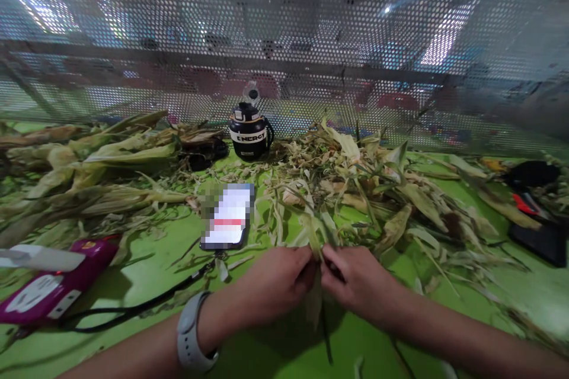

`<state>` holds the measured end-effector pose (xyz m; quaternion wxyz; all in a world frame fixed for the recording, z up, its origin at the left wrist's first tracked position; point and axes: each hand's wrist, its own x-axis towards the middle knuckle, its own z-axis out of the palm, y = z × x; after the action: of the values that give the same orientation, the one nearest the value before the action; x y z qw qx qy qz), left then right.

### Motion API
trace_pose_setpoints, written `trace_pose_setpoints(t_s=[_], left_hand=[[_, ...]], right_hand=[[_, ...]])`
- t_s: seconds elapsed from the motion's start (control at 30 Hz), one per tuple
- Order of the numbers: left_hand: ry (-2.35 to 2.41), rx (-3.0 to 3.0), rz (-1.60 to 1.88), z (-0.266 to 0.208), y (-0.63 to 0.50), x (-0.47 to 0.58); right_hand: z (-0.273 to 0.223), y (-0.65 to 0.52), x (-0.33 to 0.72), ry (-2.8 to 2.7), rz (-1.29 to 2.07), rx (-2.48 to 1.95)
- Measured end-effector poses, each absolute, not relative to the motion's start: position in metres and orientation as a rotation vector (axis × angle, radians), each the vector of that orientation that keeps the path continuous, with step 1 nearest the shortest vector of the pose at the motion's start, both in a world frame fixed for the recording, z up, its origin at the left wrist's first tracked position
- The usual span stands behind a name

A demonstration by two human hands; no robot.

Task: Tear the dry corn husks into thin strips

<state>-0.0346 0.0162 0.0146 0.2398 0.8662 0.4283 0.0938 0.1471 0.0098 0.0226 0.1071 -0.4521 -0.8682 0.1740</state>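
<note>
A pale green corn husk (313, 232) stands between my hands, its upper part showing above the fingers and a paler strip hanging below them. My left hand (284, 278) is closed in a pinch on it from the left, with a grey watch on that wrist. Close against it, my right hand (351, 278) also pinches the husk, thumb and fingers pressed together. The fingertips of both hands nearly touch. Just beyond lies a loose pile of husks and torn strips (347, 183) on the green table (275, 349).
A phone with a lit screen (229, 213) lies left of my hands, a black cord beside it. A purple device (57, 284) is at far left. Behind stand a black bottle (249, 136) and a perforated metal screen (288, 41). More husks (102, 160) lie left; a dark flat object (537, 240) lies right.
</note>
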Motion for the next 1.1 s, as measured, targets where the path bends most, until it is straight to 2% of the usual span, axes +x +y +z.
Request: trace_pose_setpoints(t_s=[0.17, 0.3, 0.47, 0.7, 0.83, 1.1], left_hand=[[1.023, 2.328, 0.215, 0.026, 0.022, -0.042], [1.013, 2.324, 0.243, 0.031, 0.021, -0.04], [0.963, 2.268, 0.443, 0.033, 0.021, -0.039], [0.887, 1.913, 0.709, 0.038, 0.022, -0.047], [0.761, 1.522, 0.801, 0.031, 0.024, -0.046], [0.571, 1.153, 0.746, 0.025, 0.021, -0.043]], right_hand=[[0.034, 0.021, 0.153, -2.526, 0.794, -1.144], [0.033, 0.021, 0.151, -2.455, 0.949, -1.223], [0.034, 0.017, 0.15, -2.25, 0.958, -1.347], [0.036, 0.02, 0.148, -1.984, 1.274, -1.201], [0.034, 0.019, 0.149, -1.961, 1.168, -1.177], [0.042, 0.042, 0.169, -1.981, 0.634, -1.36]])
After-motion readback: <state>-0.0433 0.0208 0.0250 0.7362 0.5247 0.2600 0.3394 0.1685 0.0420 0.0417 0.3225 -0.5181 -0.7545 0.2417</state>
